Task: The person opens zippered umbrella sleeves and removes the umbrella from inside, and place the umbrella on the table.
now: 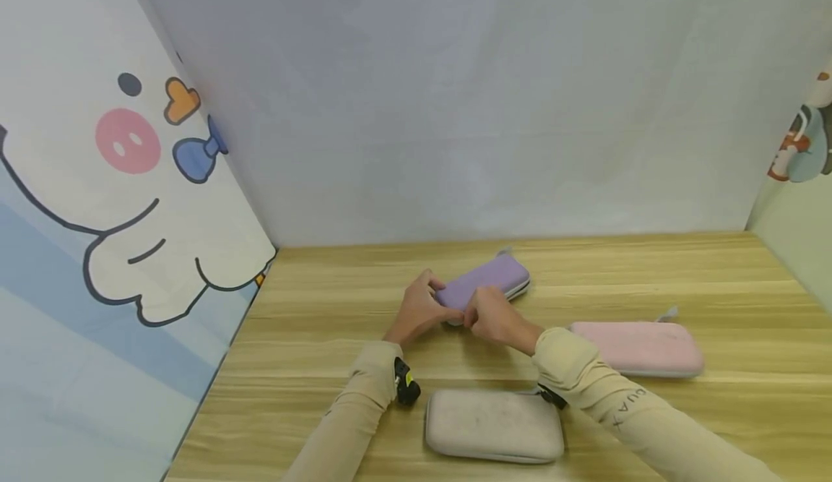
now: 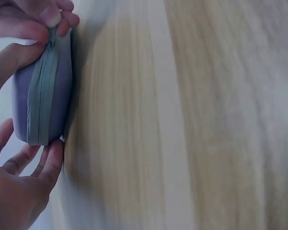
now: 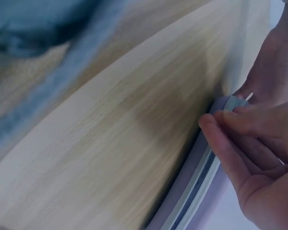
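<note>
A purple zip case (image 1: 484, 280) lies at an angle on the wooden table. My left hand (image 1: 419, 308) holds its left end, with fingers curled around the end and the thumb on the zipper side, as the left wrist view shows. My right hand (image 1: 492, 317) pinches the zipper pull (image 2: 52, 37) between thumb and forefinger, close to the left thumb. Between the pull and the held end, the zipper (image 2: 41, 100) is closed. On the pull's other side, a dark gap (image 3: 198, 184) runs between the pale zipper tapes in the right wrist view.
A pink zip case (image 1: 640, 347) lies to the right, partly behind my right sleeve (image 1: 572, 359). Nearest me, between my forearms, sits a beige zip case (image 1: 494, 424). A pale cloth (image 1: 494, 106) hangs behind the table (image 1: 325, 294), and a cartoon-print cloth (image 1: 78, 265) hangs on the left.
</note>
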Demonstrator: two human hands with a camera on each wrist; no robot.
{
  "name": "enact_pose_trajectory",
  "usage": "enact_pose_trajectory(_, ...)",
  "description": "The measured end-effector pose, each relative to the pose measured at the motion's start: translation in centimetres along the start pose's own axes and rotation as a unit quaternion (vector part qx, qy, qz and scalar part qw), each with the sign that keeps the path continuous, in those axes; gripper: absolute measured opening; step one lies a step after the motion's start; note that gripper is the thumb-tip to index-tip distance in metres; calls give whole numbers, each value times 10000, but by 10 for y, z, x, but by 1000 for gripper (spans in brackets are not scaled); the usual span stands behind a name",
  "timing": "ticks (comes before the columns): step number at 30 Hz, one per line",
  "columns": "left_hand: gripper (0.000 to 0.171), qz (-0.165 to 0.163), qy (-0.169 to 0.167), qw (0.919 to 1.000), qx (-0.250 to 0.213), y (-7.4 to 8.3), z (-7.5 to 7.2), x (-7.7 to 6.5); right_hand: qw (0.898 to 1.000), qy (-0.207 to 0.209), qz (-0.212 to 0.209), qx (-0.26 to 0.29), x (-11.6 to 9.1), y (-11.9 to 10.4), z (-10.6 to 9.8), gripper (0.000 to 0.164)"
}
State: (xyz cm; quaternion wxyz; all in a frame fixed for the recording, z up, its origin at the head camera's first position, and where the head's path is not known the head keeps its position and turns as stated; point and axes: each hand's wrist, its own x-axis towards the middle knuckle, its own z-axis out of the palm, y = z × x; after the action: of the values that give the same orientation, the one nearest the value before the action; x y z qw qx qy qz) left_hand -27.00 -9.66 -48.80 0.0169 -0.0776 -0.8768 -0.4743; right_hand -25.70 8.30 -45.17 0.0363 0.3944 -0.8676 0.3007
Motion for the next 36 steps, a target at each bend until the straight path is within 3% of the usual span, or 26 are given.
enact_pose_trajectory(13, 51, -4, 442, 9981, 439, 7, 15, 1, 9974, 8, -664, -270, -3, 1, 3, 22)
enact_pose_trajectory(21, 54, 150, 627, 9966, 505, 16, 19, -1, 9974, 137, -666, -247, -6, 7, 1, 21)
enact_pose_trajectory(28, 54, -37, 310, 9986, 430, 25, 14, -2, 9990, 386, -57, 200, -12, 14, 1, 15)
enact_pose_trajectory(36, 53, 50, -422, 9947, 932, 41, 8, 14, 9958, 585, 565, 425, -13, 16, 3, 14)
